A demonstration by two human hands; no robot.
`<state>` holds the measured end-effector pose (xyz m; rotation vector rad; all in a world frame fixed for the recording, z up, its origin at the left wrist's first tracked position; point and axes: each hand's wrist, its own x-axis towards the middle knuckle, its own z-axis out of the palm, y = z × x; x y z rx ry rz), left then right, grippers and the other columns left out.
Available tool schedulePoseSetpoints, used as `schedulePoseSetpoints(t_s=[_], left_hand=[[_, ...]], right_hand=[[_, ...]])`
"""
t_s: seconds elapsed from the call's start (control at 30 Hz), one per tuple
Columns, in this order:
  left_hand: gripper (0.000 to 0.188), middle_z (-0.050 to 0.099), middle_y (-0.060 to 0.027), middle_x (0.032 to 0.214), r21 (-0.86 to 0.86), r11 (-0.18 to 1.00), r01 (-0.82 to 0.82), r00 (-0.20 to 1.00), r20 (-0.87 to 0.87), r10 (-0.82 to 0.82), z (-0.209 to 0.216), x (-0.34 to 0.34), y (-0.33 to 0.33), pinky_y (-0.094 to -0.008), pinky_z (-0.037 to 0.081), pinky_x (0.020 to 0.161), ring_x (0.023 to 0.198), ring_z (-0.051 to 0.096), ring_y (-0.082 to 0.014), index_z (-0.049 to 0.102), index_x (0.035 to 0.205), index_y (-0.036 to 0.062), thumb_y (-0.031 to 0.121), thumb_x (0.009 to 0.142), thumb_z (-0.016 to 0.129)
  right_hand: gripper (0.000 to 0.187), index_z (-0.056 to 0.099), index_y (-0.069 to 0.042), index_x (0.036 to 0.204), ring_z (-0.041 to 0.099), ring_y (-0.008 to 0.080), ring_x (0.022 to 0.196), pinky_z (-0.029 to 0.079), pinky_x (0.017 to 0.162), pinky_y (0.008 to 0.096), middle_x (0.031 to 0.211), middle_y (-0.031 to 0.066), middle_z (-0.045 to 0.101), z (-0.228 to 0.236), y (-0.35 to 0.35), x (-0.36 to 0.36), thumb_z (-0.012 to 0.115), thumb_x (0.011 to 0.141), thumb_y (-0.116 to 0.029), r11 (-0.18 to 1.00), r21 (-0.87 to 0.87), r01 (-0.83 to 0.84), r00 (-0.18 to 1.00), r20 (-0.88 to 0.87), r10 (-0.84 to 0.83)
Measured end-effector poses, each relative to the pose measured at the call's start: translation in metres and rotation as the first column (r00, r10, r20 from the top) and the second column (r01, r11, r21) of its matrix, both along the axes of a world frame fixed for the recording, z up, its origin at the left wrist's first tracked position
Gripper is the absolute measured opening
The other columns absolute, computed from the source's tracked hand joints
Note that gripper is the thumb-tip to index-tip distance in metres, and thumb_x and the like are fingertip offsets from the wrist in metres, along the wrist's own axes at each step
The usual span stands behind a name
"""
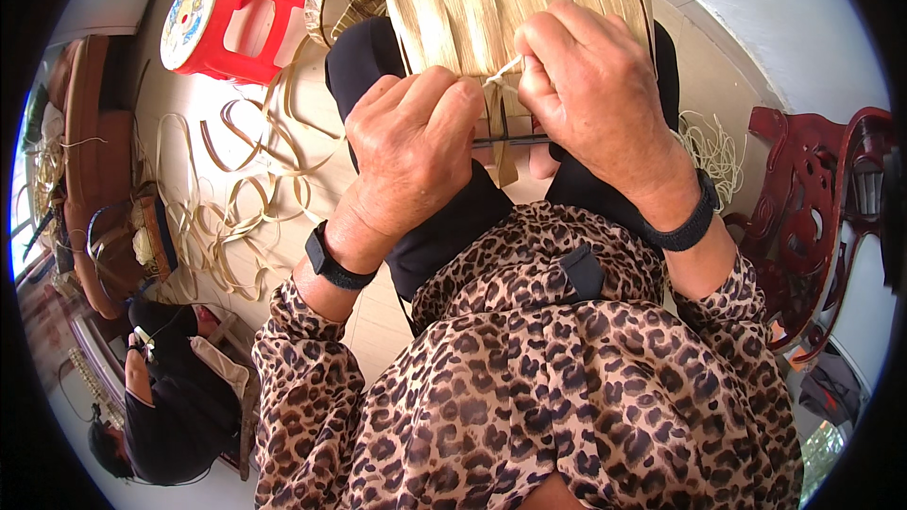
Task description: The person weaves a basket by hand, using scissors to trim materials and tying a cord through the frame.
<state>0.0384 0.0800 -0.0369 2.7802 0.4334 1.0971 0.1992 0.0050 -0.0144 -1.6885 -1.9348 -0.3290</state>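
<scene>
Across my knees lies a panel of broad straw-coloured strips [453,14], wrapped side by side over a frame with thin dark rods [515,141]. A thin pale cord [504,72] is looped at the panel's near edge. My right hand [605,99] is closed, pinching one end of the cord close to the loop. On the other side of the loop, my left hand [411,137] is also closed, and the cord runs to its fingertips, which are partly hidden. A tan strip end [505,161] hangs below the loop between the hands.
A red plastic stool [255,28] lies tipped over at the far left. Loose curled strips [250,198] cover the floor beside my left leg. Right of me are a bundle of pale cord [715,156] and a carved dark-red chair [803,208]. Another person [179,397] sits at the lower left.
</scene>
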Motion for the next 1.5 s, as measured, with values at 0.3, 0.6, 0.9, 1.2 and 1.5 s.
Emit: schedulePoseSetpoints(t_s=[0.3,0.6,0.9,1.2,1.5], left_hand=[[0.014,0.046,-0.0036,0.063,-0.051,0.998,0.029,0.999,0.025,-0.028,0.003,-0.003,0.004,-0.0305,0.038,0.048,0.051,0.050,-0.0203,0.051,0.072,0.0076,0.001,0.063,0.060],[0.026,0.057,-0.0047,0.085,-0.528,0.844,-0.096,0.975,0.120,0.186,0.011,-0.009,0.008,-0.0240,0.041,0.061,0.068,0.051,-0.0114,0.059,0.095,0.0022,0.011,0.072,0.068],[0.056,0.046,-0.0155,0.121,-0.381,0.925,-0.013,0.997,-0.074,-0.017,0.018,0.014,0.033,-0.0469,0.028,0.096,0.118,0.039,-0.0333,0.055,0.114,0.0102,0.028,0.064,0.075],[0.029,0.042,-0.0111,0.132,-0.476,0.871,0.116,0.989,-0.021,-0.143,0.013,0.007,0.022,-0.0437,0.024,0.104,0.129,0.028,-0.0333,0.068,0.088,0.0142,0.007,0.061,0.074],[0.020,0.043,-0.0116,0.131,-0.468,0.882,0.049,0.997,-0.028,-0.071,0.009,0.006,0.010,-0.0446,0.022,0.105,0.131,0.025,-0.0338,0.067,0.082,0.0115,0.003,0.064,0.068]], right_hand=[[0.014,0.051,-0.006,0.077,0.056,0.0229,0.068,0.045,0.064,0.0356,0.072,0.0062,0.052,-0.003,0.005,0.007,0.063,0.070,-0.009,1.000,0.015,-0.025,0.996,-0.088,0.026],[0.015,0.055,-0.007,0.072,0.052,0.0197,0.083,0.040,0.070,0.0323,0.075,0.0042,0.050,0.004,-0.025,0.005,0.067,0.066,-0.012,0.990,-0.138,-0.025,1.000,-0.007,0.024],[0.007,0.053,-0.005,0.078,0.057,0.0298,0.066,0.046,0.055,0.0360,0.077,0.0105,0.051,0.015,-0.015,0.007,0.059,0.076,-0.003,0.963,-0.242,-0.119,0.938,-0.347,0.028],[0.006,0.054,-0.004,0.080,0.056,0.0305,0.065,0.045,0.056,0.0367,0.077,0.0108,0.050,0.025,-0.005,0.017,0.060,0.077,-0.006,0.974,-0.169,-0.152,0.965,-0.236,0.110],[0.013,0.053,-0.004,0.077,0.056,0.0286,0.062,0.044,0.055,0.0367,0.073,0.0105,0.049,0.021,-0.008,0.024,0.062,0.077,-0.013,0.974,-0.193,-0.120,0.981,-0.173,0.086]])
